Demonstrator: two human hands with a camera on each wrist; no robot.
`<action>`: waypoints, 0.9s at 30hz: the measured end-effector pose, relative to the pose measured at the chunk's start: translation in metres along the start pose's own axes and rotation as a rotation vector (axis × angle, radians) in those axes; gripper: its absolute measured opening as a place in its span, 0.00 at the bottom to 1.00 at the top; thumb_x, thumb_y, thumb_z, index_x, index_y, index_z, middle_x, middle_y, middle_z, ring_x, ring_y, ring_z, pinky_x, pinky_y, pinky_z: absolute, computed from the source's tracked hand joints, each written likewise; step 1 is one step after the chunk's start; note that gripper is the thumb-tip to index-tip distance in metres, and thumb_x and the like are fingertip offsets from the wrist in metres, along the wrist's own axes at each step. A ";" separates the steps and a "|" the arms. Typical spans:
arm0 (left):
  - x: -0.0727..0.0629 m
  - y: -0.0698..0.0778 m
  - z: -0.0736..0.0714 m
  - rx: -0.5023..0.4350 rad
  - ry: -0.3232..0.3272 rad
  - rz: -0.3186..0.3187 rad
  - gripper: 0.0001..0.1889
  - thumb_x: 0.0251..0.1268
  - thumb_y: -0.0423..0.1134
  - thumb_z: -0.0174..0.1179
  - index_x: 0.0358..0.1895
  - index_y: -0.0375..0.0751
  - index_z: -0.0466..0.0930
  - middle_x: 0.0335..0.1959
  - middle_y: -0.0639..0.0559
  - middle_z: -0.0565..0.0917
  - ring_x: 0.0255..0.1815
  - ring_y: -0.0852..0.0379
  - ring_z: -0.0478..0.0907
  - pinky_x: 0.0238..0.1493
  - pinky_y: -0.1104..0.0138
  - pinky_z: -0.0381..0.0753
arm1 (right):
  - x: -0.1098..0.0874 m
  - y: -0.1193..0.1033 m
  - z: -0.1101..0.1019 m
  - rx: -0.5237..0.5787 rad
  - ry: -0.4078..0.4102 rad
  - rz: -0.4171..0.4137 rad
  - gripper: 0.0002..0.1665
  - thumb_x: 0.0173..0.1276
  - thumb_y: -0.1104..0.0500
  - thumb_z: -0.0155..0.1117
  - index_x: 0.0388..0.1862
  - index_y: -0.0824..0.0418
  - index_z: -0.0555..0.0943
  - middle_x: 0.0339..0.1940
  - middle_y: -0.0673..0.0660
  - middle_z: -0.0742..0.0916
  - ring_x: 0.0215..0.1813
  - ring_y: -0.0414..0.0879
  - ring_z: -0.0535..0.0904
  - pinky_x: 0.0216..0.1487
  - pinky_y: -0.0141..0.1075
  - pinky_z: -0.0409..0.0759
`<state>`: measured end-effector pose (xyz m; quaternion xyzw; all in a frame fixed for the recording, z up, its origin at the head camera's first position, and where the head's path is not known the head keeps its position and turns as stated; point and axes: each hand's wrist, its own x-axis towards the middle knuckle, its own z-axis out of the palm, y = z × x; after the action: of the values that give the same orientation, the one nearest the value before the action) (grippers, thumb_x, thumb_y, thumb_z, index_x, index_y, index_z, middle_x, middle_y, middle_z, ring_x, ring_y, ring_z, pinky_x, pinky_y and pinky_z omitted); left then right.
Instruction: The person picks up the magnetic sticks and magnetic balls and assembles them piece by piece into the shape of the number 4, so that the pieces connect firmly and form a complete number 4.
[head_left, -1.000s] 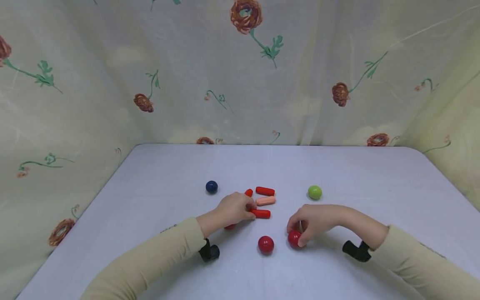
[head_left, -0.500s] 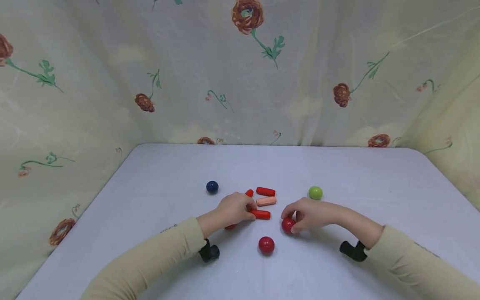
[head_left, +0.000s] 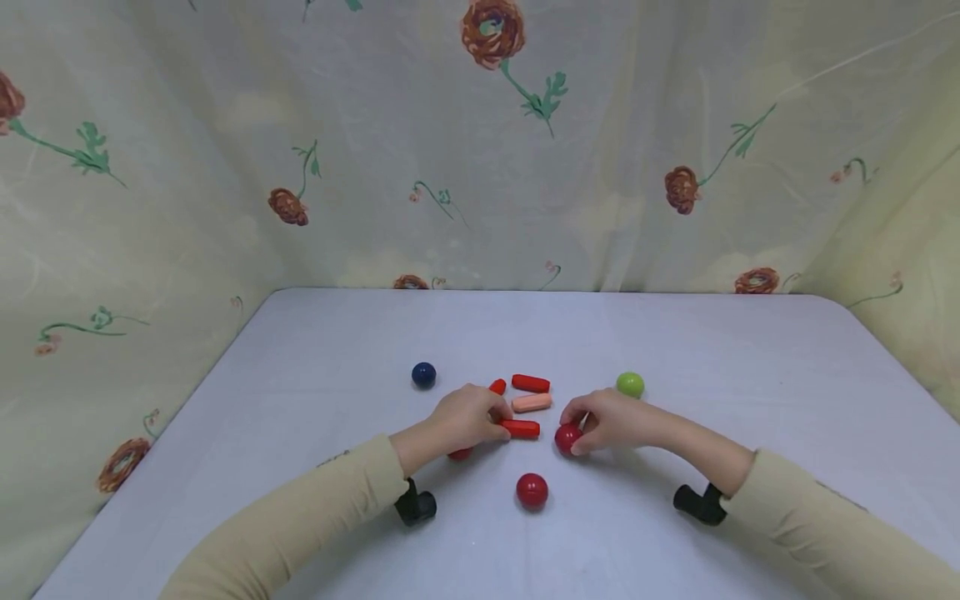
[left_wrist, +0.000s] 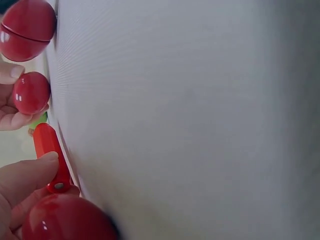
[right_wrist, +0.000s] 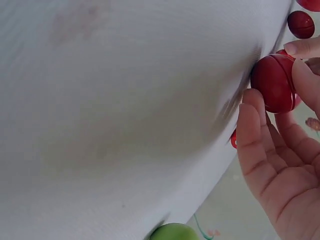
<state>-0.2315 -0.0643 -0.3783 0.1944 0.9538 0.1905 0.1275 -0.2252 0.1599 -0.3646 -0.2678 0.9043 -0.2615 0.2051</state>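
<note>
Pinching the seamed ball (head_left: 567, 440) between thumb and fingers, your right hand (head_left: 611, 418) has it low over the table (head_left: 750, 350), near the free end of the near red stick (head_left: 522, 429); whether the ball touches the cloth, you cannot tell. Its surface is glossy and round, so a squeeze off its middle could make it slip out and roll. Your left hand (head_left: 467, 417) pinches the stick's other end, and a bump from the ball would probably swing that free end round. Just beyond lie the pink stick (head_left: 532, 402) and the far red stick (head_left: 530, 383), with another red piece (head_left: 498, 386) half hidden behind your left hand; a careless knuckle could knock them askew. Under that wrist sits a partly covered red ball (head_left: 460, 454), easily nudged if you lower your arm. The loose red ball (head_left: 532, 492) rests nearer you, between your forearms, where a sleeve might catch it. Farther out, the green ball (head_left: 630, 384) lies behind your right hand, the navy ball (head_left: 423, 375) beyond your left.
</note>
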 end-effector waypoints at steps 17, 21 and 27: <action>-0.007 0.001 -0.004 -0.071 0.016 0.032 0.12 0.51 0.39 0.68 0.41 0.48 0.84 0.32 0.58 0.81 0.34 0.61 0.71 0.35 0.72 0.72 | 0.006 0.001 0.006 0.135 0.080 0.083 0.16 0.54 0.65 0.68 0.42 0.63 0.77 0.37 0.54 0.81 0.35 0.43 0.74 0.37 0.33 0.77; -0.009 0.002 -0.004 -0.083 0.007 0.043 0.13 0.51 0.39 0.67 0.42 0.47 0.83 0.35 0.58 0.82 0.35 0.61 0.72 0.37 0.72 0.72 | 0.006 -0.001 0.006 0.141 0.084 0.075 0.16 0.54 0.65 0.68 0.43 0.64 0.78 0.37 0.54 0.81 0.35 0.43 0.74 0.38 0.33 0.77; -0.008 0.003 -0.003 -0.087 0.011 0.063 0.12 0.51 0.40 0.67 0.41 0.46 0.84 0.34 0.57 0.83 0.34 0.61 0.72 0.36 0.72 0.72 | 0.005 -0.003 0.005 0.147 0.082 0.070 0.16 0.54 0.64 0.68 0.42 0.64 0.78 0.36 0.54 0.81 0.35 0.43 0.74 0.38 0.33 0.77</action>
<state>-0.2238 -0.0658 -0.3731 0.2176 0.9387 0.2368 0.1244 -0.2259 0.1531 -0.3682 -0.2095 0.8992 -0.3305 0.1957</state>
